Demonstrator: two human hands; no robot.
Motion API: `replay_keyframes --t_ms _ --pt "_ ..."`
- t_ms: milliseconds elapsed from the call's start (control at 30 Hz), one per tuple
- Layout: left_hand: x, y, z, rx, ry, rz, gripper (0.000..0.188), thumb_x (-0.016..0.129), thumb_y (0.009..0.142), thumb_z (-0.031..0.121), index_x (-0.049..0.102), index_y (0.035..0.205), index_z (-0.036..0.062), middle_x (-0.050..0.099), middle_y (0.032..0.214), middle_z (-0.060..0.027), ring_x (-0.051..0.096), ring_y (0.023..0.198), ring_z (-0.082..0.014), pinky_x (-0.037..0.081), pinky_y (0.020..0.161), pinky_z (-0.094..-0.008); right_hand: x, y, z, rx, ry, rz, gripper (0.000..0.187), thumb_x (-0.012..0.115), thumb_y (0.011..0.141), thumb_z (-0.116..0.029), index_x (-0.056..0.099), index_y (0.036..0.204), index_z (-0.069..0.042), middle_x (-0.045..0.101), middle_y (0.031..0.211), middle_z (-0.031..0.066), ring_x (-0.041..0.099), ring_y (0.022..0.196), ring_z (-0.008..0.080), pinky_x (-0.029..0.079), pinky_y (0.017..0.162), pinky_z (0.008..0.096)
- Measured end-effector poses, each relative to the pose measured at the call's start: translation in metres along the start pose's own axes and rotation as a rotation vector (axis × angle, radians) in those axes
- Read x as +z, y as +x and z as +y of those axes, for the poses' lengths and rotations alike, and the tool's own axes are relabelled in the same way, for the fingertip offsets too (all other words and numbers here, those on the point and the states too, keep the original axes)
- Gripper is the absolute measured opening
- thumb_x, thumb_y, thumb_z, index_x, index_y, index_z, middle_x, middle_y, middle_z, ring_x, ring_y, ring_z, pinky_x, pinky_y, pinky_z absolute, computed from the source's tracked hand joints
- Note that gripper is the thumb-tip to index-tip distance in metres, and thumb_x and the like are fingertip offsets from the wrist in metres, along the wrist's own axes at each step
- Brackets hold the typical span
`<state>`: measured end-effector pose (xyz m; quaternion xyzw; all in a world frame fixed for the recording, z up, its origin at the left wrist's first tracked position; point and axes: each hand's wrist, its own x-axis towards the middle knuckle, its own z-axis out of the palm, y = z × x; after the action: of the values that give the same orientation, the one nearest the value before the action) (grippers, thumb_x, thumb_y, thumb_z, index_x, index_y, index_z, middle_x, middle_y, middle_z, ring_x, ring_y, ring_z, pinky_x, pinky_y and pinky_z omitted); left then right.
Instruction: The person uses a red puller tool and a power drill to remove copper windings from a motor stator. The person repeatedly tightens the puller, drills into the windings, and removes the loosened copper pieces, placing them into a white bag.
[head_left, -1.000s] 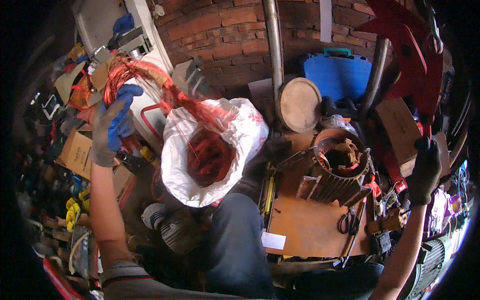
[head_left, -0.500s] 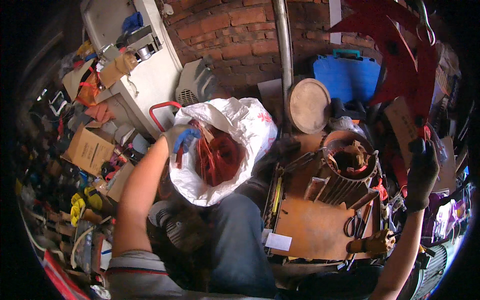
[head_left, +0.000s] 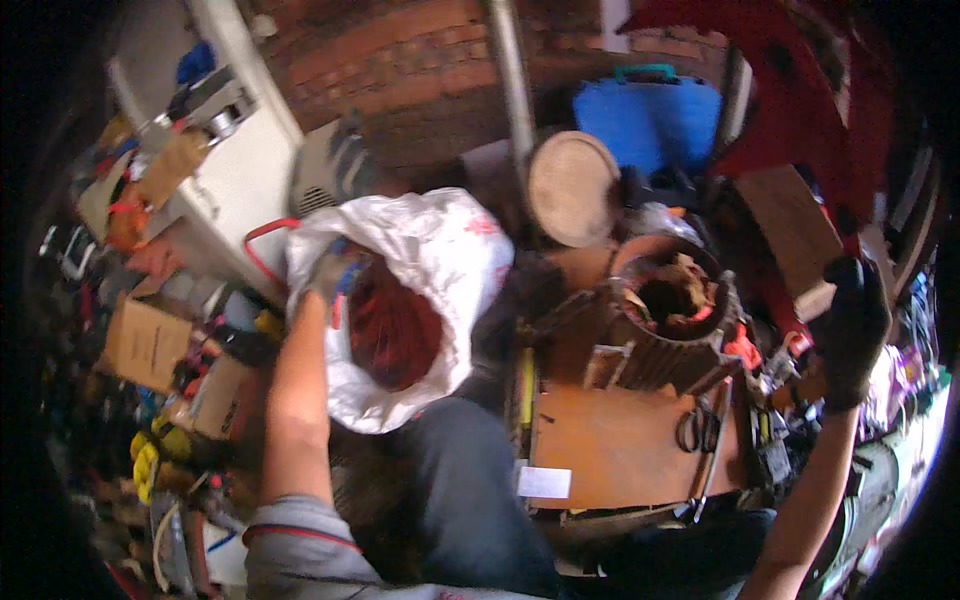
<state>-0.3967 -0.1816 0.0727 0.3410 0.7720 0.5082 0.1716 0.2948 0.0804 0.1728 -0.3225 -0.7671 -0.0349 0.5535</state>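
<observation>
Fingers of your left hand (head_left: 330,268): partly curled inside sack mouth, tips largely hidden; hold on wire cannot be confirmed. Your right hand (head_left: 851,325): curled at lower end of red frame (head_left: 790,110); closure not visible. Frame: likely stiff, heavy; hold lower end. Sack (head_left: 465,290): left of bench (head_left: 590,435); expect soft, slack walls; grasp rim. Wire (head_left: 395,335): inside sack; probably springy, tangle-prone; grasp mid-bundle.
</observation>
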Motion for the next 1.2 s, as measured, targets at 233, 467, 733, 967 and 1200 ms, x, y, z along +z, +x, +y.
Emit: replay_keyframes --t_ms 233,467,733,967,1200 --pt "-0.054 0.076 -0.127 0.020 0.951 0.228 0.057 0.065 0.093 0.025 0.049 0.145 0.0080 0.055 0.143 -0.0173 0.052 0.133 -0.0318 0.043 0.109 -0.0419 0.000 0.021 -0.034 -0.106 -0.171 -0.029 0.016 0.061 0.101 -0.019 0.066 0.100 -0.004 0.067 0.083 0.0112 0.064 0.076 0.0139 0.050 0.069 0.0306" --pt "0.071 0.005 0.026 -0.254 1.186 -0.207 0.050 0.061 0.088 0.021 0.058 0.132 -0.0017 0.057 0.139 -0.0259 0.054 0.131 -0.0406 0.045 0.109 -0.0446 -0.041 0.019 -0.010 0.119 -0.204 -0.044 0.024 0.059 0.103 -0.024 0.067 0.101 -0.001 0.067 0.084 0.0063 0.060 0.076 0.0111 0.048 0.070 0.0301" --pt "0.070 -0.158 0.172 0.546 0.935 -0.208 0.039 0.078 0.084 0.014 0.066 0.120 0.0047 0.071 0.105 -0.0171 0.070 0.097 -0.0322 0.056 0.084 -0.0411 -0.095 0.057 -0.002 -0.175 -0.453 -0.303 0.017 0.059 0.096 -0.001 0.067 0.112 -0.003 0.067 0.103 0.0102 0.069 0.085 0.0214 0.054 0.072 0.0320" --pt "0.352 -0.220 0.216 0.913 0.239 -1.216 0.074 0.073 0.089 0.045 0.043 0.145 0.0056 0.048 0.143 -0.0246 0.048 0.134 -0.0413 0.040 0.113 -0.0473 -0.120 0.078 -0.010 -0.439 -0.852 -0.356 0.005 0.064 0.092 -0.004 0.065 0.097 -0.006 0.057 0.081 0.0118 0.065 0.072 0.0294 0.052 0.060 0.0387" --pt "0.584 -0.270 0.227 0.754 -0.003 -1.032 0.128 0.089 0.068 0.048 0.011 0.159 0.0037 0.018 0.161 -0.0292 0.017 0.151 -0.0418 0.021 0.123 -0.0456 -0.077 0.042 0.013 -0.198 -0.629 -0.205 0.012 0.061 0.093 -0.020 0.064 0.102 -0.012 0.061 0.087 0.0118 0.067 0.071 0.0329 0.051 0.054 0.0433"
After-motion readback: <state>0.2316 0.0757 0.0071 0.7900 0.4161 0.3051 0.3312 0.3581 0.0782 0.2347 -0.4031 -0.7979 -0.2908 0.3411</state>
